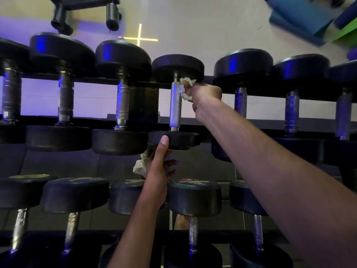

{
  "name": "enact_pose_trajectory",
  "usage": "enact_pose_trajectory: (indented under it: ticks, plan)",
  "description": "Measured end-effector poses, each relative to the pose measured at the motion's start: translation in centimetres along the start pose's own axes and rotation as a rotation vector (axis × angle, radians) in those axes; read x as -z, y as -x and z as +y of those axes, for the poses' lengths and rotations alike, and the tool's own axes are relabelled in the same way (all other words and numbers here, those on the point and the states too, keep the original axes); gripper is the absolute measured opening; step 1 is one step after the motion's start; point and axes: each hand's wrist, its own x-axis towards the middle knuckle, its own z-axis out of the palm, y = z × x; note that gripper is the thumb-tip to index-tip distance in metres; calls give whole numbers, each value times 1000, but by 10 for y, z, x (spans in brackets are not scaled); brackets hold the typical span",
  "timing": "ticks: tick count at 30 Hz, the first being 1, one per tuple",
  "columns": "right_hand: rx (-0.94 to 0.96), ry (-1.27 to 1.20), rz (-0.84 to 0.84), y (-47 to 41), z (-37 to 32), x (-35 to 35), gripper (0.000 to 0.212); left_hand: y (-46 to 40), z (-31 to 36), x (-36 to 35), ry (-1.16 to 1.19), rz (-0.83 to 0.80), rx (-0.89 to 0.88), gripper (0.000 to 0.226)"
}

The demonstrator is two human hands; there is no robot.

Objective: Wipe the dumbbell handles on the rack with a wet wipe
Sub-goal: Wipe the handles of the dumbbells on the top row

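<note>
A small black dumbbell with a knurled silver handle [175,105] lies across the upper rack [193,82] in mid row. My right hand [205,93] grips a crumpled white wet wipe [186,88] against the upper right side of that handle, just under the far head. My left hand [159,167] holds the dumbbell's near head [179,140] from below, thumb on its rim, with a second crumpled wipe [140,166] bunched behind the hand.
Several bigger dumbbells [122,97] fill the upper row on both sides. A lower row of dumbbells [194,198] sits under my arms. Blue and green mats [301,18] lie on the floor beyond, and a black frame foot [61,18] stands at the top left.
</note>
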Motion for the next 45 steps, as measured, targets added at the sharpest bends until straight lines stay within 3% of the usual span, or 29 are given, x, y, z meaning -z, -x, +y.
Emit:
enact_pose_trajectory:
  ticks: [3, 6, 8, 11, 13, 16, 24, 32, 35, 37, 39, 45]
  plan:
    - [349, 282, -10, 8, 9, 10, 21, 1, 0, -1, 11, 15, 6, 87]
    - [971, 600, -72, 17, 10, 20, 6, 2, 0, -1, 10, 23, 1, 89]
    - [1298, 847, -58, 19, 0, 14, 11, 2, -1, -1, 6, 27, 4, 86]
    - [1486, 1238, -85, 17, -15, 7, 23, 2, -3, 1, 17, 37, -6, 98]
    - [1479, 1547, -112, 17, -20, 6, 25, 3, -4, 2, 17, 31, -10, 97]
    - [1399, 1741, -121, 28, -33, -1, 22, 3, -2, 3, 35, 47, -13, 91]
    - [1173, 1940, -388, 41, -54, -24, 18, 4, -2, 6, 37, 72, -34, 117]
    - [1125, 1976, -713, 43, -33, -14, 12, 3, -1, 10, -29, 72, -26, 99]
    - [1024, 1909, -815, 42, -23, -7, 11, 3, -1, 11, -37, 91, -23, 92]
    - [948, 1757, -826, 42, -17, 2, 11, 4, 1, 10, -42, 98, -20, 103]
    - [846, 1477, -753, 39, -14, 18, 10, 7, 2, 9, -47, 112, 0, 109]
    - [538, 729, -510, 46, -7, 86, 11, 26, 9, -3, -136, 82, 103, 77]
